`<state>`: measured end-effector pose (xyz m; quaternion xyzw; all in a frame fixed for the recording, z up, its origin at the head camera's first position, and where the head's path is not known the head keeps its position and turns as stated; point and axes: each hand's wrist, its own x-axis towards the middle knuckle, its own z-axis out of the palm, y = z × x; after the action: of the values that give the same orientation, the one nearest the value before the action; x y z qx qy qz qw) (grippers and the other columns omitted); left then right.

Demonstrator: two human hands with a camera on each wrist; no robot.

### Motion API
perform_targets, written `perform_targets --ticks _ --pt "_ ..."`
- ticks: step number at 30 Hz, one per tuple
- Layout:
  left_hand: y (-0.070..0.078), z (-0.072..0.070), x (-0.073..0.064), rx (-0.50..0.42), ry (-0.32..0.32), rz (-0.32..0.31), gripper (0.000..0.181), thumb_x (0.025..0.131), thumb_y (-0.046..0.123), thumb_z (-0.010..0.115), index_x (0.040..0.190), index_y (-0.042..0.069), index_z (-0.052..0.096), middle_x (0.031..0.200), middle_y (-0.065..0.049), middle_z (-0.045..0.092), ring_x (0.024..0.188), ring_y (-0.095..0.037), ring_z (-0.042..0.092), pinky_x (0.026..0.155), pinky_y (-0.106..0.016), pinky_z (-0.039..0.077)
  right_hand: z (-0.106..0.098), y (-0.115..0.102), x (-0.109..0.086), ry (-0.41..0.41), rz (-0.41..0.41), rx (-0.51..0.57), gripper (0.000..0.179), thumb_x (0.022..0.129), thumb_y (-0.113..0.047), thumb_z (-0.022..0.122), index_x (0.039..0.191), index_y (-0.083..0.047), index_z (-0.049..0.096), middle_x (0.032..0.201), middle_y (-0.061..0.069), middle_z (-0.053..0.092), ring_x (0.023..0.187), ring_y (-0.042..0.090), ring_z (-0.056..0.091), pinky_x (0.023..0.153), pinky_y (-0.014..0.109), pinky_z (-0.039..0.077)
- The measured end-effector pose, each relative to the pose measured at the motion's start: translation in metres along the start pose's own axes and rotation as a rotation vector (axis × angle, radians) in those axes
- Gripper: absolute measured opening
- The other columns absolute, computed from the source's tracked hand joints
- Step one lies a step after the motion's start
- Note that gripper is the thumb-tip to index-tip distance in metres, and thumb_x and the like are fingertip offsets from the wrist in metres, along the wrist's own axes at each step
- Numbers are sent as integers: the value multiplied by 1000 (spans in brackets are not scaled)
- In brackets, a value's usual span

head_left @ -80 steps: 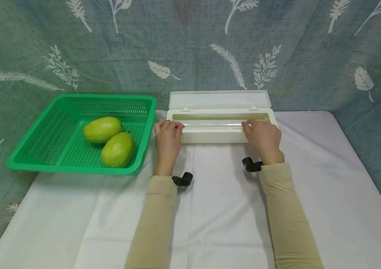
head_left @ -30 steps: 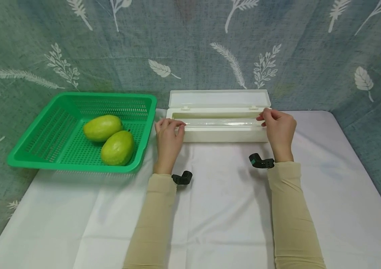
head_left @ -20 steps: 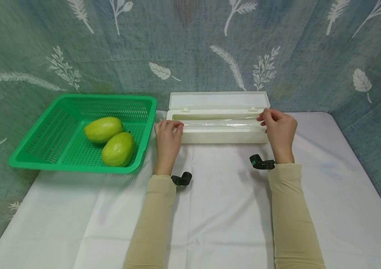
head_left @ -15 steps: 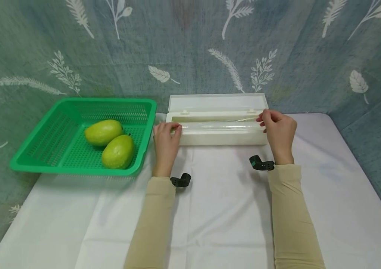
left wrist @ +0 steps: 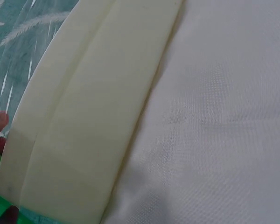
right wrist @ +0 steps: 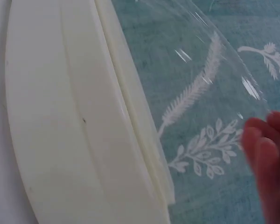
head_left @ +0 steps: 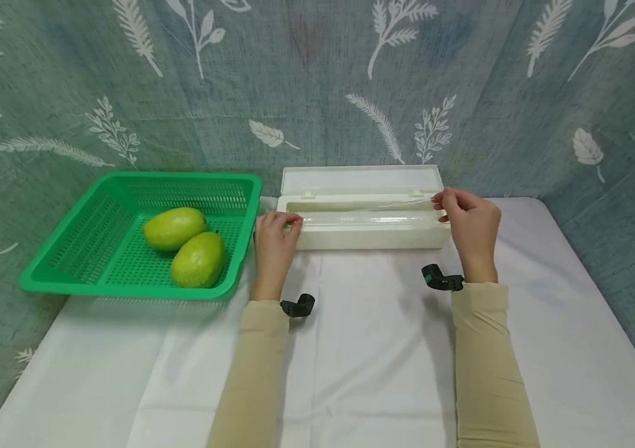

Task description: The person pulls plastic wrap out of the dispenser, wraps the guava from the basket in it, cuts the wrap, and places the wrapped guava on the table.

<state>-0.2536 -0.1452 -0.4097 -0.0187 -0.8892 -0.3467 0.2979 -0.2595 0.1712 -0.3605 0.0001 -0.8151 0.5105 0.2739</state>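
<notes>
Fingers of the right hand [head_left: 471,224] pinch the edge of the clear plastic film [head_left: 401,204], lifted at 2 o'clock over the long white plastic dispenser box [head_left: 370,233]. Curled left hand [head_left: 273,239] grips the box's 9 o'clock end, beside the green perforated plastic basket [head_left: 71,242] holding two green mangoes [head_left: 185,246].

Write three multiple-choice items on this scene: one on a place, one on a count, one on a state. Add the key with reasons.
1. Where are the green fruits?
A. in the green basket
B. in the white box
C. on the cloth

2. How many fruits are there?
A. one
B. two
C. four

3. How is the white dispenser box?
A. shut
B. lid open
C. upside down

Key: 1 A, both lie inside the basket. 2 B, two show. 3 B, its lid stands up behind while the right hand pinches clear film and the left hand holds the box's end.
</notes>
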Motion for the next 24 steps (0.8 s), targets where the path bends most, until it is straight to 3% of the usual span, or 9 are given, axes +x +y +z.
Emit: perform_targets --ticks 4,7,12,18,24 --pt "1 0 1 -6 24 30 13 84 20 63 86 8 67 85 -5 60 91 -24 46 82 -34 34 -4 5 0 -88 -48 -90 19 86 -25 58 94 -15 72 84 5 68 62 15 62 56 19 48" --pt "2 -1 1 -10 31 31 12 84 18 62 86 7 66 85 -5 61 89 -24 47 82 -34 35 -4 15 1 -110 -108 -81 18 81 -20 66 97 -15 71 87 6 68 62 13 62 56 20 47" --pt "5 -4 1 -20 47 41 15 87 20 58 88 7 64 85 -4 60 87 -23 47 78 -33 37 -2 25 2 -95 -145 -72 19 78 -23 68 93 -12 71 85 6 68 63 12 62 57 21 48" --pt "12 -8 2 -53 97 86 15 87 21 58 87 8 64 77 -3 55 76 -21 45 68 -32 36 -2 9 -1 -48 -103 -249 23 86 -28 58 96 -9 66 81 4 65 67 12 60 54 16 46" --pt "23 -17 4 -144 93 24 19 90 26 53 94 9 63 55 1 50 48 -12 45 46 -29 34 2 7 -2 2 -165 -263 24 87 -26 56 97 -6 61 95 6 54 70 13 57 51 15 44"
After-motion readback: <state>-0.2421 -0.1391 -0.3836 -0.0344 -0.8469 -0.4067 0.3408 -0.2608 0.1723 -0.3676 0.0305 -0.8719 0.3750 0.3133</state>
